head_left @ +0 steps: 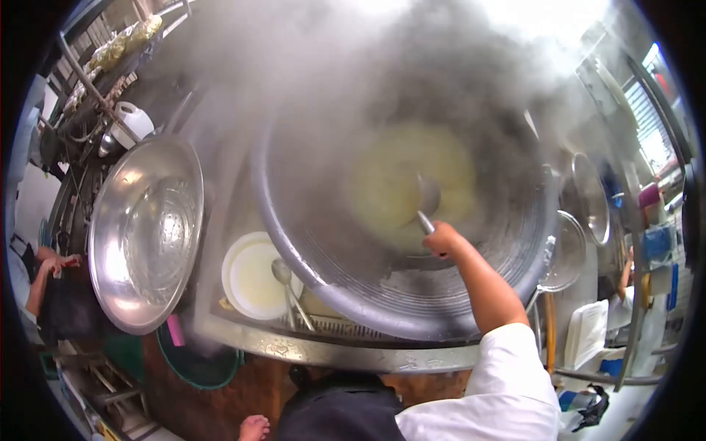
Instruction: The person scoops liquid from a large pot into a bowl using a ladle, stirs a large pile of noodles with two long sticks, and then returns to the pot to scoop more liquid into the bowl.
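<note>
My right hand (442, 240) is closed around the handle of a ladle (429, 195), reaching over a large, wide wok (353, 298). The ladle's round bowl is at the pale yellowish liquid (390, 165) in the bottom of the wok, blurred by steam. My left hand (254, 428) hangs low beside my dark apron (342, 411), its fingers curled in, away from the wok; nothing shows in it. Left of the wok stands a white bowl (234, 275) of pale liquid, with a metal spoon (281, 272) lying across its edge.
Thick steam (294, 66) hides the wok's far side. A big metal basin (147, 228) stands tilted on the left, above a dark green tub (198, 367). A strainer (566, 253) and white trays (586, 334) are at the right. Another person's hands (55, 262) show at far left.
</note>
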The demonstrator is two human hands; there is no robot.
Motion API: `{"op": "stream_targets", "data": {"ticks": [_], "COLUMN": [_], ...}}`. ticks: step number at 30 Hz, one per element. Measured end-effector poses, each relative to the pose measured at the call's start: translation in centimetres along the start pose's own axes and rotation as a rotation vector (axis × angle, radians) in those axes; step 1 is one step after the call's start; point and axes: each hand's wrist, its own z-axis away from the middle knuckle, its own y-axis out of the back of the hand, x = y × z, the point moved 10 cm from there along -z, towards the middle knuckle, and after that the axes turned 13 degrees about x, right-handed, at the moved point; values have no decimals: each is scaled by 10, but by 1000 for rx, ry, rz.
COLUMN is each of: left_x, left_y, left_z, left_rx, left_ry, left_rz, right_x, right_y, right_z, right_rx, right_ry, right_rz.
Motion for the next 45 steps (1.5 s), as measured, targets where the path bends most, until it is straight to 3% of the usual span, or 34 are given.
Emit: {"op": "stream_targets", "data": {"ticks": [6, 9, 15, 25, 45], "left_x": [6, 8, -21, -18, -39], "left_y": [-2, 10, 44, 48, 68], "left_z": [-24, -45, -78, -85, -116], "left_rx": [-59, -27, -1, -74, -27], "left_ry": [-100, -60, 13, 36, 22], "left_rz": [-65, -90, -74, 42, -79], "right_x": [-18, -31, -64, -89, -109], "right_y": [-50, -56, -49, -42, -40], "right_z": [62, 119, 212, 285, 333], "right_rx": [-287, -402, -396, -79, 198], "right_ry": [-21, -73, 47, 151, 287], "right_rz": [-254, -440, -598, -532, -319]}}
